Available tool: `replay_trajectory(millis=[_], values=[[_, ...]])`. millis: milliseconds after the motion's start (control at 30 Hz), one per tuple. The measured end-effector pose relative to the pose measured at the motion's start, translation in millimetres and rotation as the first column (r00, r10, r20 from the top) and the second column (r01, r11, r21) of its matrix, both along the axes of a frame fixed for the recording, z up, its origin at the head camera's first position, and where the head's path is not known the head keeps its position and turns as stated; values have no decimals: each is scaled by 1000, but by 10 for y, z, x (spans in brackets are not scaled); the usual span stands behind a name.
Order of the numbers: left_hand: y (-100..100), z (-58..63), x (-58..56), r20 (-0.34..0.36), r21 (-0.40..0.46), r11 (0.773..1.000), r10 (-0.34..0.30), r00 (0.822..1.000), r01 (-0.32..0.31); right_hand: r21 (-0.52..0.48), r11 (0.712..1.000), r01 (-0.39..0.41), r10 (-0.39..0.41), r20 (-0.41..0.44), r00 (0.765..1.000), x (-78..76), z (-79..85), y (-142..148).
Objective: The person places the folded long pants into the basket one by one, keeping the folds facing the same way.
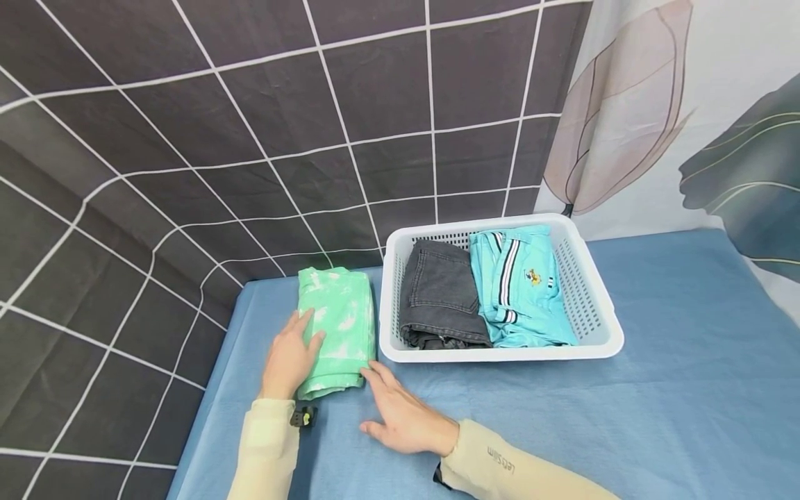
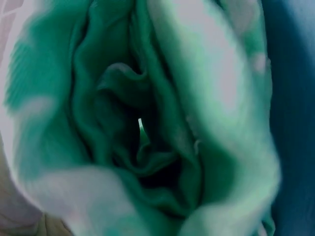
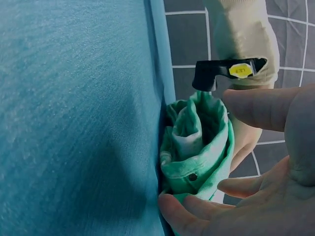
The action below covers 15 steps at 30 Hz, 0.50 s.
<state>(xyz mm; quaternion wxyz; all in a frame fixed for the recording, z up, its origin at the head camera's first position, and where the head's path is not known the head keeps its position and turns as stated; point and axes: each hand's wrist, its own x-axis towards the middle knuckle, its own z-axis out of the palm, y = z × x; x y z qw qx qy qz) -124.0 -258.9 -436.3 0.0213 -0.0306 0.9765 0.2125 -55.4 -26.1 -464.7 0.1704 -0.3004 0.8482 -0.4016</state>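
While fingers (image 1: 382, 376) touch it, green cloth (image 1: 340, 312) lies between.

The head view looks forward and down from above, far enough off to include the white perforated plastic basket (image 1: 500, 355) and the folded green-and-white cloth (image 1: 342, 305). The left wrist view faces the cloth's folds very closely; the right wrist's, turned sideways, looks past the right fingers (image 3: 179, 216). All three share the cloth.

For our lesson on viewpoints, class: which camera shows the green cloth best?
The head view: the green cloth appears nearly whole. The left wrist view shows only blurred close-up folds; the right wrist view, mainly one folded end.
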Motion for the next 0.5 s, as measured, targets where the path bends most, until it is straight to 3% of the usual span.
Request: replay_trajectory(millis=[500], values=[[68,-59,182,-79,-8,1000,-5,997,4,-2,1000,-5,5,-25,1000,10,-26,36]])
